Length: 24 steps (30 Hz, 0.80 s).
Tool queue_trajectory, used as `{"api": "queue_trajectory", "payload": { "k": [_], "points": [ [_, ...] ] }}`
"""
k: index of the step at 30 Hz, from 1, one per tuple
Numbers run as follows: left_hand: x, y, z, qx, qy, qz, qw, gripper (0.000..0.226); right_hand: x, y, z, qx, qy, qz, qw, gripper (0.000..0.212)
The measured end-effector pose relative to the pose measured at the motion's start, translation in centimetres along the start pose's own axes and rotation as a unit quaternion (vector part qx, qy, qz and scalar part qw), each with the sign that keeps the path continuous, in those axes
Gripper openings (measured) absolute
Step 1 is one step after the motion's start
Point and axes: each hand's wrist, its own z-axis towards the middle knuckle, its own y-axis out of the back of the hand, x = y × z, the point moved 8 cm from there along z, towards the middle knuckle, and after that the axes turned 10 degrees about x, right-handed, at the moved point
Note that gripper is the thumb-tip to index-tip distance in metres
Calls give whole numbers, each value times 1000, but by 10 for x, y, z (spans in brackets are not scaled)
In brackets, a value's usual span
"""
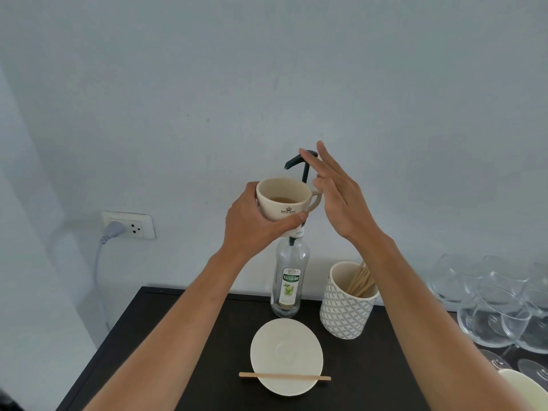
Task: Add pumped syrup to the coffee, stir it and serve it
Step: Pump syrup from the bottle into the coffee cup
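My left hand [252, 223] grips a cream coffee cup [283, 198] with a little brown coffee in it, held up in the air under the black pump spout [292, 161] of a clear syrup bottle [289, 280]. My right hand [335, 191] is open, fingers spread, with its fingertips resting on the top of the pump head. Near the table's front lies a white saucer [286, 355], and a wooden stir stick [284, 376] rests across its near edge.
A patterned white-and-grey holder [347, 310] with several wooden stir sticks stands right of the bottle on the dark table [178, 336]. Several upturned glasses [501, 307] crowd the right side. A cream dish edge [525, 390] shows bottom right. A wall socket with a plugged cable [127, 225] is at the left.
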Motion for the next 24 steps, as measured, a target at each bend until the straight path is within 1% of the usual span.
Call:
{"api": "queue_trajectory", "payload": {
  "k": [3, 6, 11, 16, 21, 24],
  "points": [
    [5, 0, -7, 0, 8, 1, 1000, 81, -5, 3, -11, -17, -12, 22, 1000, 52],
    [17, -5, -22, 9, 22, -6, 1000, 81, -20, -8, -36, -22, -37, 76, 996, 52],
    [48, -25, -64, 27, 45, -19, 998, 77, -63, -53, -100, 29, -120, 144, 982, 51],
    [84, -56, -107, 63, 84, -12, 994, 83, -93, -87, -157, 63, -203, 161, 964, 50],
    [114, -84, -139, 88, 136, 6, 987, 84, -115, -111, -193, 59, -264, 178, 946, 56],
    [128, -97, -154, 107, 156, 37, 981, 86, -127, -121, -210, 63, -291, 169, 940, 45]
  ]
}}
